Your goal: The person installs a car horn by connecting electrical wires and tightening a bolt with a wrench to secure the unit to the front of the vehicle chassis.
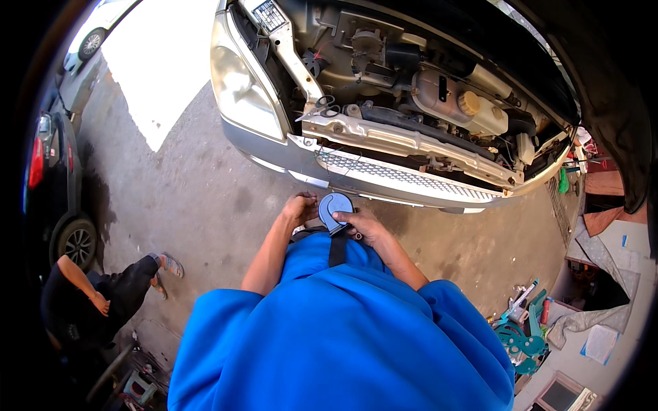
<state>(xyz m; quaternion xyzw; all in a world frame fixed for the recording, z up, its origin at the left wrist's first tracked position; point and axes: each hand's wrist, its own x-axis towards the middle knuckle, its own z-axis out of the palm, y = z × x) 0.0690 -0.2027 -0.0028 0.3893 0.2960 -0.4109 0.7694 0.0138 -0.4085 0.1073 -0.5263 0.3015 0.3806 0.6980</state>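
At my waist, in front of the van's bumper, my right hand (364, 223) grips a round, blue-grey, snail-shaped car horn (334, 209). The thumb presses on its face, while the other fingers are mostly hidden behind it. My left hand (300, 208) is beside the horn's left edge with its fingers curled together. Whatever those fingers pinch is too small to tell. A pair of black-handled scissors (327, 107) lies on the metal crossmember (404, 140) at the front of the raised-hood engine bay. Thin wires (351, 161) hang over the grille below.
The headlight (236, 82) and bumper (274, 154) stand just ahead. On the left, a person in dark clothes (116, 294) is near a dark car (65, 185). Green tools (524, 335) lie at the lower right beside a bench (617, 267) with cloth on it.
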